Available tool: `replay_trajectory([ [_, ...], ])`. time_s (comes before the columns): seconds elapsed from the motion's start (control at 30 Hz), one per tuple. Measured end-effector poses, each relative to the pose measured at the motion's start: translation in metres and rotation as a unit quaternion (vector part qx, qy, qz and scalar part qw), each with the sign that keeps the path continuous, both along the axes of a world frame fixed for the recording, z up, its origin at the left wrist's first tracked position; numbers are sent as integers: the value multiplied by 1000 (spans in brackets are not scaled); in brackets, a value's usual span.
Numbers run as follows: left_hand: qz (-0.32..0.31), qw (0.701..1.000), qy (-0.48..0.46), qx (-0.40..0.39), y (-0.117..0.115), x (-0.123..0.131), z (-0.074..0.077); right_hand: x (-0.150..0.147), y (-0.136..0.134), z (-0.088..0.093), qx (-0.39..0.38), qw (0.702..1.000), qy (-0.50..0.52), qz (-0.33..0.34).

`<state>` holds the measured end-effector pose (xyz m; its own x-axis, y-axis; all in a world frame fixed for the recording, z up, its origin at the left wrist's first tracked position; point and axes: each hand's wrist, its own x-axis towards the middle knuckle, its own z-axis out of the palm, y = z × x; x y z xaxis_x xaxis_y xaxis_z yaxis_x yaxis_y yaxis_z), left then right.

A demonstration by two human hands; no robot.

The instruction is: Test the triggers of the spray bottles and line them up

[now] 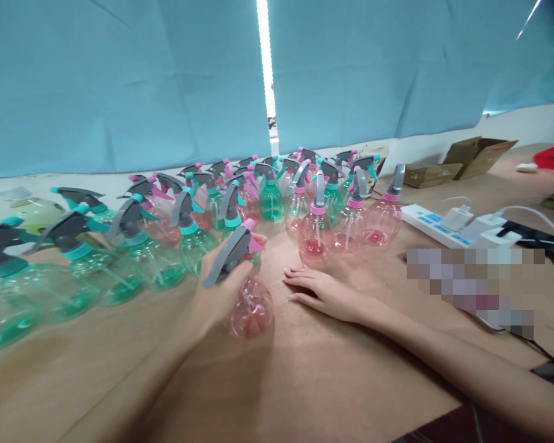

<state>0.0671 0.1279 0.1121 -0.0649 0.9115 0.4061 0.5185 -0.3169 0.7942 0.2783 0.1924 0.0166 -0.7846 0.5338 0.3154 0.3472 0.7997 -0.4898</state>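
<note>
My left hand is wrapped round the neck of a pink spray bottle with a grey and pink trigger head. The bottle stands upright or nearly so, close to the table surface; I cannot tell if its base touches. My right hand lies flat on the table with fingers stretched out, holding nothing. Just beyond it stands another pink spray bottle, with more pink ones beside it. Green spray bottles with turquoise collars line the table to the left of my left hand.
Behind the hands several rows of green and pink bottles stand close together. To the right lie a white power strip with plugged-in chargers and a blurred-out flat object. Cardboard boxes sit farther back, and a blue sheet hangs behind.
</note>
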Motion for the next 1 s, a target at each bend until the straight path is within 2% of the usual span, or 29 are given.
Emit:
replay_trajectory([
  [0.13, -8, 1000, -22, 3, -2, 2, -1, 0, 0, 0, -4, 1000, 4, 2],
  [0.33, 13, 999, -32, 7, -1, 0, -6, 0, 1, -3, -6, 1000, 15, 4],
  [0.6, -65, 995, -78, 2, 2, 3, -3, 0, 2, -4, -3, 1000, 8, 3],
  [1.0, -50, 996, -73, -4, 0, 4, -1, 0, 2, -4, -7, 1000, 16, 3],
])
